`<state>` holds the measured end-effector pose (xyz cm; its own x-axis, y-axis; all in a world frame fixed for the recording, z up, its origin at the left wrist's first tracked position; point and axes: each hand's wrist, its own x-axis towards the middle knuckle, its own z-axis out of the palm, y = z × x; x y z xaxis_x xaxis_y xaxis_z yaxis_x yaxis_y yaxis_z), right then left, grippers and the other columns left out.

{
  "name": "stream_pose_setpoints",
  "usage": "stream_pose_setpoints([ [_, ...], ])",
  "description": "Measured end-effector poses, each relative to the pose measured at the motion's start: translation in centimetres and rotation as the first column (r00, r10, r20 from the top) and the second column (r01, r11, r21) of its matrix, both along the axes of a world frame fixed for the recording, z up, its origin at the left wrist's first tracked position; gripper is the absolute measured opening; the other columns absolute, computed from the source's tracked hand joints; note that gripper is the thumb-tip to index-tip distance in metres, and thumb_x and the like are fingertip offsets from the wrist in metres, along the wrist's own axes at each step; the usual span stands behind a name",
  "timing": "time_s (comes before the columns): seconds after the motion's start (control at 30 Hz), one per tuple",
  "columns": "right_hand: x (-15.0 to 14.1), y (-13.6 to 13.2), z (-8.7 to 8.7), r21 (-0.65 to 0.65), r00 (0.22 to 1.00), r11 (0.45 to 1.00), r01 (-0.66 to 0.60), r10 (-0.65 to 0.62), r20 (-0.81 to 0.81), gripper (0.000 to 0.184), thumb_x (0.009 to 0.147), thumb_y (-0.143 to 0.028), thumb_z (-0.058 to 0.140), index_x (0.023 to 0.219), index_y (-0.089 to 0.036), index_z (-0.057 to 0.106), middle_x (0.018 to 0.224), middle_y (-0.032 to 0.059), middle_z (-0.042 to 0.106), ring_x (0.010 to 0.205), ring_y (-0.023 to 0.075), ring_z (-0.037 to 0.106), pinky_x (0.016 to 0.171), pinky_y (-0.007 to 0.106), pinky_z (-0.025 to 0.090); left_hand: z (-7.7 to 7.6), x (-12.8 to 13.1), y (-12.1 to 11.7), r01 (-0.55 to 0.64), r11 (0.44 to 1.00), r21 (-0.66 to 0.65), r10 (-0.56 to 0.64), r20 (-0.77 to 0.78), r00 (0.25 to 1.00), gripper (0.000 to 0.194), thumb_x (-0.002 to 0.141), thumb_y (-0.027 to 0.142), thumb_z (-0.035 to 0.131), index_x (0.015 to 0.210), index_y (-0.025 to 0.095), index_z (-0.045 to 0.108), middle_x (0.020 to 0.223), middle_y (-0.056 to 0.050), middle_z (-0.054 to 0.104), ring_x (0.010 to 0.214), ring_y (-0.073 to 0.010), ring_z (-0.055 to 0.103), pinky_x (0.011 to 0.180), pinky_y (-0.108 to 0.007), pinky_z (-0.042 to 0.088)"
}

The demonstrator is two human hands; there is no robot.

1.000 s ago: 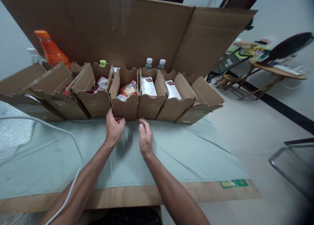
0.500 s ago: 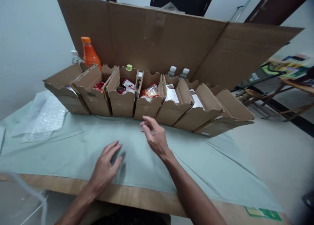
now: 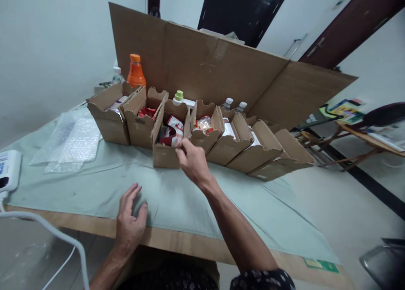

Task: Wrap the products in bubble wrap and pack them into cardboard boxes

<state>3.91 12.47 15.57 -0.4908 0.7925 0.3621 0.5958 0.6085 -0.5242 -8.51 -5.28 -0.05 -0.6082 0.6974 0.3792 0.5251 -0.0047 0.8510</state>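
A row of open cardboard boxes stands on the green-covered table (image 3: 240, 205). One cardboard box (image 3: 164, 154) with red and white packets (image 3: 172, 130) sits a little forward of the row. My right hand (image 3: 190, 160) grips the front right corner of that box, fingers closed on its rim. My left hand (image 3: 129, 222) lies flat on the cloth near the table's front edge, fingers spread, holding nothing.
A tall cardboard sheet (image 3: 221, 71) stands behind the boxes. An orange bottle (image 3: 136, 72), a green-capped bottle (image 3: 179, 97) and two clear bottles (image 3: 234, 104) stand at the back. Bubble wrap (image 3: 72, 142) lies at the left, beside a white device (image 3: 9, 170) with a cable. Wooden furniture (image 3: 357, 142) stands at the right.
My right hand reached forward and took hold of the box with the red packets, which now sits ahead of the row. My left hand stayed flat near the edge. The view swung left.
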Motion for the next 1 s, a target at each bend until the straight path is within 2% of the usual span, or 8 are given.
stream_pose_setpoints([
  [0.13, 7.7, -6.5, 0.3, -0.124, 0.989, 0.989, -0.083, 0.066, -0.133, 0.013, 0.092, -0.025, 0.054, 0.086, -0.024, 0.066, 0.071, -0.001, 0.07, 0.063, 0.0149, 0.065, 0.062, 0.025, 0.05, 0.4, -0.5, -0.9, -0.017, 0.999, -0.032, 0.022, 0.166, 0.986, 0.063, 0.09, 0.033, 0.064, 0.149, 0.026, 0.046, 0.149, -0.014, 0.054, 0.135, -0.0336, 0.054, 0.117, -0.058, 0.041],
  [0.23, 14.0, -8.0, 0.4, -0.171, 0.964, 0.984, 0.043, -0.085, -0.251, 0.009, 0.089, -0.026, 0.06, 0.089, -0.024, 0.069, 0.08, 0.002, 0.074, 0.067, 0.0164, 0.069, 0.065, 0.028, 0.056, 1.3, -0.5, -0.8, 0.06, 0.998, -0.013, -0.055, 0.221, 0.974, 0.078, 0.086, 0.035, 0.069, 0.157, 0.028, 0.036, 0.158, -0.015, 0.045, 0.139, -0.0354, 0.051, 0.118, -0.06, 0.039],
  [0.33, 19.5, -8.4, -0.7, -0.205, 0.885, 0.964, 0.167, -0.238, -0.4, 0.037, 0.09, -0.029, 0.065, 0.126, -0.027, 0.065, 0.102, 0.0065, 0.078, 0.081, 0.0199, 0.075, 0.074, 0.033, 0.062, 1.7, 0.0, -0.5, 0.166, 0.986, -0.004, -0.159, 0.275, 0.948, 0.086, 0.084, 0.035, 0.071, 0.16, 0.032, 0.029, 0.164, -0.013, 0.039, 0.143, -0.0357, 0.048, 0.119, -0.06, 0.038],
  [0.4, 21.9, -9.2, -2.2, -0.259, 0.885, 0.96, 0.103, -0.207, -0.417, 0.06, 0.091, -0.032, 0.067, 0.149, -0.032, 0.049, 0.124, 0.0104, 0.074, 0.101, 0.0241, 0.076, 0.082, 0.037, 0.064, 1.3, 0.3, -0.4, 0.234, 0.972, -0.02, -0.214, 0.343, 0.915, 0.086, 0.084, 0.035, 0.071, 0.159, 0.034, 0.029, 0.163, -0.012, 0.039, 0.143, -0.0359, 0.049, 0.118, -0.058, 0.04],
  [0.57, 21.4, -11.2, -6.7, -0.318, 0.974, 0.948, -0.016, -0.057, -0.218, 0.081, 0.08, -0.04, 0.081, 0.153, -0.029, 0.049, 0.15, 0.0138, 0.058, 0.134, 0.0362, 0.059, 0.103, 0.052, 0.057, 0.9, 1.5, -0.4, 0.324, 0.942, -0.09, -0.254, 0.44, 0.861, 0.073, 0.083, 0.041, 0.071, 0.15, 0.031, 0.044, 0.152, -0.012, 0.052, 0.135, -0.0351, 0.057, 0.114, -0.053, 0.048],
  [0.73, 18.5, -6.9, -8.0, -0.203, 0.964, 0.978, 0.048, -0.098, -0.247, 0.067, 0.082, -0.043, 0.076, 0.144, -0.023, 0.058, 0.143, 0.0145, 0.062, 0.139, 0.0387, 0.052, 0.115, 0.058, 0.044, 3.3, 4.1, 4.2, 0.338, 0.94, -0.043, -0.295, 0.392, 0.871, 0.071, 0.083, 0.035, 0.068, 0.149, 0.025, 0.043, 0.145, -0.013, 0.056, 0.13, -0.0293, 0.06, 0.113, -0.046, 0.048],
  [0.87, 19.8, -1.9, -7.6, -0.173, 0.949, 0.978, 0.114, -0.159, -0.273, 0.057, 0.082, -0.042, 0.073, 0.133, -0.021, 0.063, 0.136, 0.0135, 0.067, 0.127, 0.0367, 0.061, 0.108, 0.055, 0.049, 3.6, 5.4, 9.3, 0.422, 0.906, 0.02, -0.401, 0.355, 0.845, 0.079, 0.081, 0.03, 0.067, 0.154, 0.023, 0.037, 0.151, -0.014, 0.052, 0.134, -0.0279, 0.057, 0.117, -0.047, 0.043],
  [1.0, 21.5, -1.0, -8.8, -0.192, 0.903, 0.951, 0.241, -0.293, -0.315, 0.039, 0.089, -0.039, 0.063, 0.122, -0.019, 0.067, 0.12, 0.0131, 0.073, 0.106, 0.0291, 0.07, 0.09, 0.045, 0.058, 2.4, 4.8, 10.3, 0.451, 0.89, -0.064, -0.414, 0.295, 0.861, 0.078, 0.083, 0.032, 0.068, 0.155, 0.024, 0.04, 0.151, -0.014, 0.055, 0.137, -0.0295, 0.056, 0.119, -0.051, 0.041],
])
